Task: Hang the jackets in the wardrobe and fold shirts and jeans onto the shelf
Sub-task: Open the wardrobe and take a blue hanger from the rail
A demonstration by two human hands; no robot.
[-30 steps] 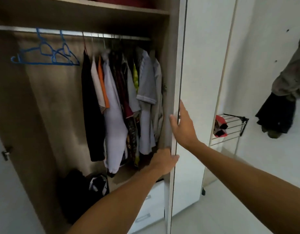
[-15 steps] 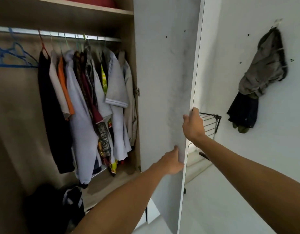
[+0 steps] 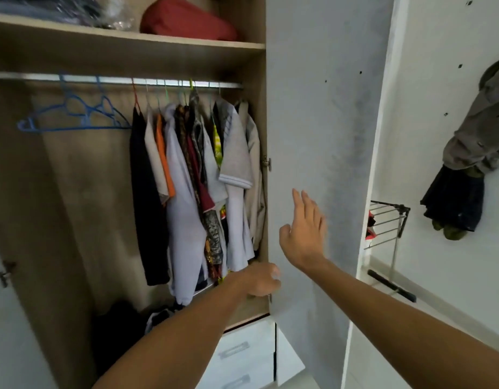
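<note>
The wardrobe stands open, and its white right door (image 3: pixel 321 108) is swung wide. My right hand (image 3: pixel 305 228) is held flat with straight fingers in front of the door's inner face. My left hand (image 3: pixel 263 279) sits lower, fingers curled at the door's hinge edge near the wardrobe side panel. Several shirts (image 3: pixel 197 178) hang packed on the metal rail (image 3: pixel 116 81). Two empty blue hangers (image 3: pixel 74 115) hang left of them. A wooden shelf (image 3: pixel 124 37) above carries a red bundle (image 3: pixel 186 22).
A dark pile of clothes (image 3: pixel 122 329) lies on the wardrobe floor, white drawers (image 3: pixel 242 352) below. On the right wall hang a grey and a dark garment (image 3: pixel 472 164). A wire rack (image 3: pixel 388 223) stands behind the door. The left door edge (image 3: pixel 6 276) is at far left.
The right door has swung further open. My right hand has let go of its edge and now lies flat before the inner face. My left hand slid toward the hinge side.
</note>
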